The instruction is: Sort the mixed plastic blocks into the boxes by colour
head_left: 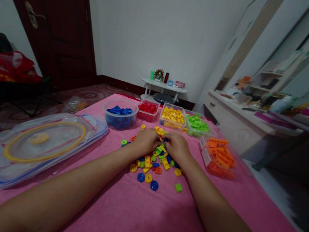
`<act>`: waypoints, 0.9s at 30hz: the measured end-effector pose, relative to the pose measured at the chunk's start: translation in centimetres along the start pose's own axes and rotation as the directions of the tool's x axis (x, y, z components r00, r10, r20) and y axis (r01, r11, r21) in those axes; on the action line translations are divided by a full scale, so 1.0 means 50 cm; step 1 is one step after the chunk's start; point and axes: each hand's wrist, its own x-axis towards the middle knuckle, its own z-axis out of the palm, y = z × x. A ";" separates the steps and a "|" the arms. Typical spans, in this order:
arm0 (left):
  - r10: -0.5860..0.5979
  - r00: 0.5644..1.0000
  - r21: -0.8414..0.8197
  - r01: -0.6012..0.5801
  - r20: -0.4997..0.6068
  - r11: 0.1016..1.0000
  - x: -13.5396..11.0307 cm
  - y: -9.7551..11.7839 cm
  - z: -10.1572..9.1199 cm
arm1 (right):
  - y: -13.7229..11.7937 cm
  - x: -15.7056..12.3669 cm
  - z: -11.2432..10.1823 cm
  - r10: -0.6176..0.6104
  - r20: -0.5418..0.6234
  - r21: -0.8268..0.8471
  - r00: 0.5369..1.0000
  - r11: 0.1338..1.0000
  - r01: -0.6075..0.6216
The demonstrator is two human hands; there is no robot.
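Observation:
A mixed heap of toy building bricks [147,162] in yellow, green, blue and orange lies on the pink cloth. My left hand [146,140] rests over the heap's left side with its fingers curled in. Across from it, my right hand [178,147] bends down over the right side, fingers also curled. The fingertips of both hands are close together among the bricks, and what they pinch is hidden. Nearer to me lie loose wheel-shaped pieces, among them a blue wheel [154,185] and a yellow wheel [149,178], and a single green brick [178,187].
Behind the heap stand a round tub of blue bricks [118,122] and boxes of red bricks [148,108], yellow bricks [172,115] and green bricks [197,124]. An orange-brick box [219,157] sits at right. Stacked lids [48,141] lie at left on the pink cloth [142,219].

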 end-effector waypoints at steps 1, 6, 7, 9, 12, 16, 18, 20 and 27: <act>-0.011 1.000 -0.049 0.010 -0.025 0.999 0.002 -0.003 -0.001 | 0.002 0.001 -0.004 0.007 -0.016 0.026 1.000 1.000 -0.007; -0.291 0.941 -0.727 0.321 0.172 0.607 0.018 -0.008 -0.025 | -0.013 0.014 -0.037 0.111 -0.164 0.381 0.980 0.924 -0.041; -0.302 0.905 -0.828 0.404 0.299 0.389 0.019 -0.007 -0.032 | -0.022 0.016 -0.044 0.130 -0.195 0.467 0.972 0.884 -0.024; -0.178 0.842 -0.858 0.514 0.509 -0.019 0.017 -0.007 -0.045 | -0.043 0.017 -0.055 0.137 -0.225 0.588 0.965 0.808 0.022; 0.055 0.802 -0.761 0.584 0.595 -0.282 0.011 -0.008 -0.056 | -0.066 0.014 -0.064 0.100 -0.212 0.646 0.972 0.761 0.062; 0.028 0.803 -0.764 0.576 0.595 -0.292 0.016 -0.014 -0.067 | -0.065 0.011 -0.070 0.108 -0.273 0.628 0.956 0.773 0.092; -0.072 0.857 -0.844 0.482 0.510 -0.234 0.025 -0.022 -0.083 | -0.059 0.012 -0.074 0.132 -0.299 0.616 0.945 0.783 0.086; -0.240 0.913 -0.944 0.320 0.329 -0.080 0.034 -0.039 -0.108 | -0.057 0.013 -0.078 0.154 -0.293 0.619 0.944 0.782 0.065; -0.302 0.783 -0.338 0.125 -0.544 0.933 0.043 -0.160 -0.145 | -0.071 0.013 -0.068 0.169 -0.246 0.642 0.954 0.766 0.030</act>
